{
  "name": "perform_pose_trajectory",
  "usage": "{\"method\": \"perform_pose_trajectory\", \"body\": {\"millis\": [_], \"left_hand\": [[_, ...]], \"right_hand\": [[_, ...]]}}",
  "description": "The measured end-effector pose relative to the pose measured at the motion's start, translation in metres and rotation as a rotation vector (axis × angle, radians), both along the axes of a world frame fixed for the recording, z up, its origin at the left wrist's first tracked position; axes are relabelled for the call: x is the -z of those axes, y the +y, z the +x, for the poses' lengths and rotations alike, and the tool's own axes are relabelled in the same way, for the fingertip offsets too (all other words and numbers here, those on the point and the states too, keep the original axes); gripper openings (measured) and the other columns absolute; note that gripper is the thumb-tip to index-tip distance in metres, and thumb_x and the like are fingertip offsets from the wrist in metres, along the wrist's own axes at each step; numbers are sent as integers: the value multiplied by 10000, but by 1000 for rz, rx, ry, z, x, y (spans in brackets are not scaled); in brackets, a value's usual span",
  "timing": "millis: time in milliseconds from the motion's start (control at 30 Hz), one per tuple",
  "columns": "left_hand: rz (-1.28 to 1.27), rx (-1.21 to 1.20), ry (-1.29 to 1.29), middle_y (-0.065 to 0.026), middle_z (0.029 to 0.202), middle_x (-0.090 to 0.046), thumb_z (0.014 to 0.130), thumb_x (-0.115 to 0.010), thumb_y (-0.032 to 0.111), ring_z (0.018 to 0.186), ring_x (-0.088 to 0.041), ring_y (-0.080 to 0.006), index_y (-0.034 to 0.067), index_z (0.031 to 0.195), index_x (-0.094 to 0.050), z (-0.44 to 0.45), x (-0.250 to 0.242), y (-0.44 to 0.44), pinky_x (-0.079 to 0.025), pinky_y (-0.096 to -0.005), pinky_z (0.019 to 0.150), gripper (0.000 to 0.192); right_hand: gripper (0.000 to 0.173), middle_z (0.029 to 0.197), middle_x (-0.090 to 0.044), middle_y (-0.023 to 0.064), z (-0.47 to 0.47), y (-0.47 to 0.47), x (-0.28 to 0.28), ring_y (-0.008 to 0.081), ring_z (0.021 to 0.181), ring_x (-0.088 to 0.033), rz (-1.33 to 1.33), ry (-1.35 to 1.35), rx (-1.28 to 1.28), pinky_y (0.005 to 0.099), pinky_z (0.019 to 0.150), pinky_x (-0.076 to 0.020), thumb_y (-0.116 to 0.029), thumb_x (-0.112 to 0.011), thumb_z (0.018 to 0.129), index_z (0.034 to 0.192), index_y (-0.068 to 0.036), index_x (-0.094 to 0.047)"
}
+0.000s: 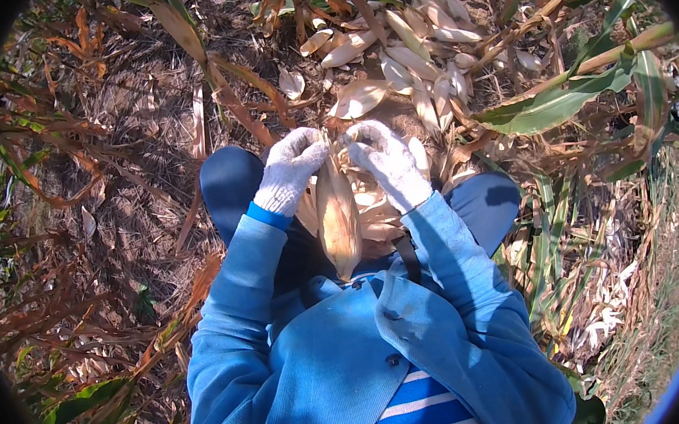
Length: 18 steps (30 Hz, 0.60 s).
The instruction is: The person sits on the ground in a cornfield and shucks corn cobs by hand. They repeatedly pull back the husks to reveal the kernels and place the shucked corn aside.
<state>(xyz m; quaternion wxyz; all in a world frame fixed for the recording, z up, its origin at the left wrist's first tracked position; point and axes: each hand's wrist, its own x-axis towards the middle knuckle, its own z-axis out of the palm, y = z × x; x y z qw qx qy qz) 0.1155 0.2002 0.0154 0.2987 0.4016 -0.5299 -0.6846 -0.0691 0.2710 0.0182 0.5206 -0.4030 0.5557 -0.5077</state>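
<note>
An ear of corn in its dry, pale husk [339, 224] points away from me, between my knees. Its thick stalk end lies against the front of my blue jacket. My left hand [294, 166], in a white knit glove, pinches the husk near the far tip. My right hand [388, 162], gloved alike, has its fingers curled on the husk's tip from the other side; its fingertips are partly hidden. Loose husk leaves [379, 211] lie beneath and to the right of the ear.
Beyond my hands lies a pile of pale husks and husked-looking ears [416, 54]. A leaning corn stalk with a green leaf [572, 98] reaches in from the right. Another dry stalk [181, 29] stands at upper left. Dry leaves and straw cover the soil [124, 109].
</note>
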Motion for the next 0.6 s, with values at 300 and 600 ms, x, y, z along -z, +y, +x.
{"method": "perform_pose_trajectory", "body": {"millis": [300, 600], "left_hand": [[-153, 82, -103, 33, 859, -605, 970, -619, 96, 781, -539, -49, 34, 1001, -633, -3, -14, 0, -455, -217, 701, 71], [-114, -12, -146, 22, 889, -626, 966, -590, 100, 812, -555, -57, 30, 1036, -640, -7, 5, 10, -465, -229, 719, 111]], "right_hand": [[264, 823, -682, 100, 1, -11, -24, 150, 775, -653, 3, 294, -112, 315, 736, -523, -214, -712, 867, 1038, -17, -675], [174, 843, -662, 36, 4, -3, -4, 103, 782, -603, -42, 343, -182, 277, 735, -511, -131, -691, 878, 1006, -18, -657]]}}
